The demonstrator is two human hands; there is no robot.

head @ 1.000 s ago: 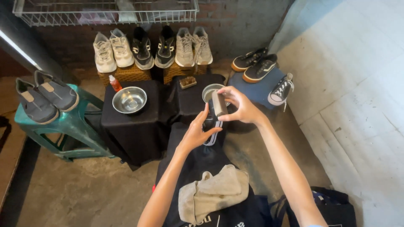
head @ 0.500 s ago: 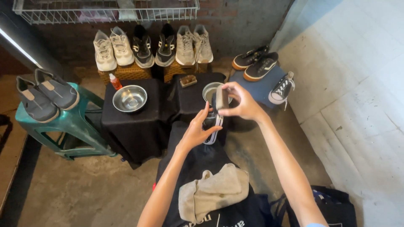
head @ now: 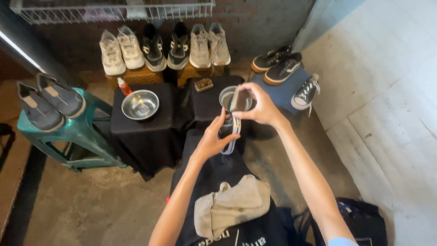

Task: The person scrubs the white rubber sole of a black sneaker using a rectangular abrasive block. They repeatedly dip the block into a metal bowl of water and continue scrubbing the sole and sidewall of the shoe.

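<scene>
My left hand [head: 210, 142] grips a black shoe with a white sole [head: 230, 132], holding it upright over my lap. My right hand [head: 259, 107] pinches a small grey block, like a sponge or brush [head: 237, 100], just above the shoe's top end, over a steel bowl [head: 224, 97] on a black-draped stand. A beige cloth [head: 232, 206] lies folded on my dark apron [head: 214, 175].
A second steel bowl [head: 140, 104], an orange bottle [head: 123, 86] and a brown brush [head: 203, 84] sit on black-draped stands [head: 145, 132]. Several shoes line the back wall; a grey pair [head: 48, 100] rests on a teal stool [head: 75, 136]. Dark sneakers [head: 278, 67] lie at right.
My right hand has lifted the grey block up and away from the shoe's sole, toward the steel bowl. My left hand has kept the shoe nearly still.
</scene>
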